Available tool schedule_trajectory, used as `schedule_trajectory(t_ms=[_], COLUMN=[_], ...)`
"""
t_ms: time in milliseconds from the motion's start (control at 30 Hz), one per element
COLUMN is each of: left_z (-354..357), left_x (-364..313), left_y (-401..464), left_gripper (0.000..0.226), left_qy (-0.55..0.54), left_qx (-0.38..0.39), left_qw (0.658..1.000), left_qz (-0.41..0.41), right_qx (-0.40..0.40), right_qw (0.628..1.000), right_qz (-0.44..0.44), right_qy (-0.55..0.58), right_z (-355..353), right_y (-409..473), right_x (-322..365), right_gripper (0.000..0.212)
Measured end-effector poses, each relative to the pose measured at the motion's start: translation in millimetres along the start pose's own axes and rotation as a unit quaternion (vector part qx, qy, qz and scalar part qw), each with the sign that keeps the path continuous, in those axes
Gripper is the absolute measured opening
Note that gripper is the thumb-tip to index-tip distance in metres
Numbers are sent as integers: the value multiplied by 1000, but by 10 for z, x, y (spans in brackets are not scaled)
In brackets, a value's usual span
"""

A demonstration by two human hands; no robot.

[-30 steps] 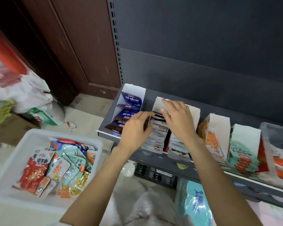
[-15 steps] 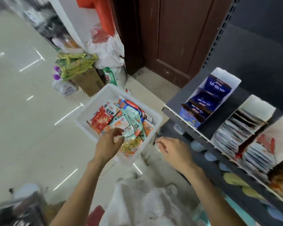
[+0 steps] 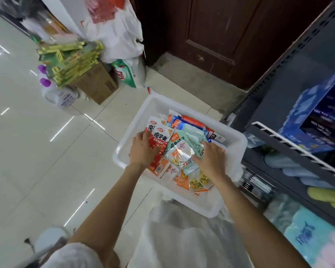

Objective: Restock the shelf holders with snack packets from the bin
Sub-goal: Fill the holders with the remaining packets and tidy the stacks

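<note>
Nearest to us, both our bare forearms reach down into the white plastic bin [image 3: 232,140] that sits on the tiled floor just beside the dark shelf unit [image 3: 290,151]. Our left hand [image 3: 142,149] lies on the red snack packets [image 3: 159,146] at the left of the heap, fingers bent over them; we cannot tell whether it actually grips one. Our right hand [image 3: 211,158] rests on the pale green packets [image 3: 194,141] at the right, fingers spread and fairly flat, holding nothing we can see. More packets, orange [image 3: 182,180] and yellow-printed [image 3: 200,181], lie loose under our wrists. To the right, a blue holder box [image 3: 305,120] stands on the shelf behind a white wire rail [image 3: 290,143]. Farther off, a cardboard box [image 3: 97,84] carries a stack of green and yellow packs [image 3: 72,60], with purple-capped bottles [image 3: 59,93] beside it, white plastic bags [image 3: 116,33] behind, and a brown door [image 3: 230,35] beyond.
</note>
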State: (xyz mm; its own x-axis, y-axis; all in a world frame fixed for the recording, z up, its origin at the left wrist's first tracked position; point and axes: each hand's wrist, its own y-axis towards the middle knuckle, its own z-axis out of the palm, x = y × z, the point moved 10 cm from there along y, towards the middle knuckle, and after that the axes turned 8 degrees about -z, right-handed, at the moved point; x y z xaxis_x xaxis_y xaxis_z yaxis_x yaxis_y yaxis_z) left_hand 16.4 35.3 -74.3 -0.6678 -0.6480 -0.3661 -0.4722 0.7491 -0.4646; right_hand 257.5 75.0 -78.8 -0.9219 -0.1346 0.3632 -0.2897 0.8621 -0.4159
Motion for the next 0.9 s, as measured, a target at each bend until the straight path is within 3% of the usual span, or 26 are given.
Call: schedule_trajectory(t_ms=[100,233,533,733,800,900], left_z=[90,208,161,-140,-245,-336], left_x=[-23,-41,-130,-305,-371,-591], left_y=[168,217,265,228,153,-43], left_gripper=[69,69,80,47,36,25], left_qy=[19,35,28,-165,-269,-417], left_qx=[15,29,39,31,56,134], left_qw=[999,998,997,984,961,898], left_qz=[24,40,55,55,33,35], right_qx=[-8,-24,-90,-235,-271,-289], right_qw=[997,990,984,947,920,865], right_qz=[62,111,120,138,143,133], right_qy=[-40,-78,91,169,245,388], right_z=[76,21,-120,-545,-699,-837], right_y=[44,52,4,-336,-463,-584], right_x=[-1,70,138,-91,-161,-228], right_gripper=[73,67,23,17,14,8])
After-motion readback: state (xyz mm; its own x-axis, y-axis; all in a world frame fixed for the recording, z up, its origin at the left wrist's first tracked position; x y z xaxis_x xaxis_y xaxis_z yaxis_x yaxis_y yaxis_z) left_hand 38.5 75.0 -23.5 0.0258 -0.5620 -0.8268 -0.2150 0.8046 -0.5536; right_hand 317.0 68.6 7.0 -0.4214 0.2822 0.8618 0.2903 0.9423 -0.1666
